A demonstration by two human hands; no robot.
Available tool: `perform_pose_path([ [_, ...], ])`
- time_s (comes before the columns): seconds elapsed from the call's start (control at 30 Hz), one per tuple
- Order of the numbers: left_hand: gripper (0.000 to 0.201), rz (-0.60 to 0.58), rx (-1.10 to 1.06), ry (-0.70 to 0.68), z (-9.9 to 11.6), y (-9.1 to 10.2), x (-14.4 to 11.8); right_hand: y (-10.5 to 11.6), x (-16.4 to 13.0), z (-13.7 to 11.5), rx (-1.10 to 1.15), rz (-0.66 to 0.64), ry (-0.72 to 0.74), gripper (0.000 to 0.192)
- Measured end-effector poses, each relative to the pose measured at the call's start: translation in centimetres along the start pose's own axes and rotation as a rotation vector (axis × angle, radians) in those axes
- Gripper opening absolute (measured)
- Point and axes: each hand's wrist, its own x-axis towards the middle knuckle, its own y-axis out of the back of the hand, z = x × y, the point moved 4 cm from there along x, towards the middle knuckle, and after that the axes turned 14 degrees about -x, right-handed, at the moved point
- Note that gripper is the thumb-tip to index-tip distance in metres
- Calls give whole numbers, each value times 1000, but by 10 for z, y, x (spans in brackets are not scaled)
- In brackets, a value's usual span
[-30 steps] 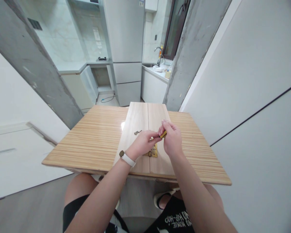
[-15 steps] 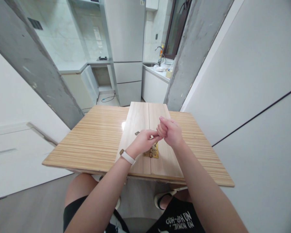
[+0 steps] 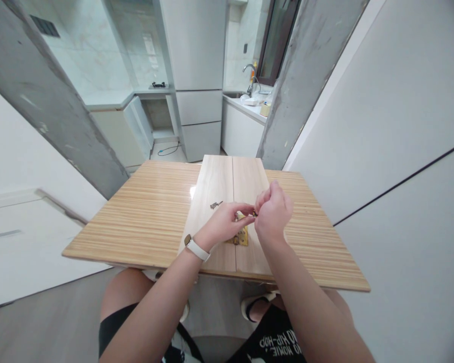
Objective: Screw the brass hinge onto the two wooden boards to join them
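Note:
My left hand (image 3: 227,221), with a white-banded watch (image 3: 196,248) on its wrist, hovers over two pale wooden boards (image 3: 215,176) lying side by side. Its thumb and fingers pinch towards a tiny dark and gold piece (image 3: 254,214), too small to name. Beside it my right hand (image 3: 274,212) is curled into a fist, touching or nearly touching the left fingertips; whatever it holds is hidden. A brass hinge (image 3: 243,237) lies across the boards' seam, partly covered by my left hand. Several small screws (image 3: 215,205) rest on the left board.
The boards lie on a striped wood-grain table (image 3: 151,212). White panels flank it on both sides. Beyond the table stand a fridge (image 3: 200,106), a sink counter with a tap (image 3: 249,75), and an open low cabinet (image 3: 159,116).
My right hand has turned and shifted slightly right, its fist more upright. Between the hands the tiny dark and gold piece now shows. The view has tilted slightly.

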Motion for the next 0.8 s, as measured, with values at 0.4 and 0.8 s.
perform_pose_path([
  [0.4,5,100,353,-205,0,-5,-5,-2,4,-10,-66,-670,59,48],
  [0.8,14,107,285,-173,-4,-3,-3,-15,17,-9,108,-1197,-106,66],
])
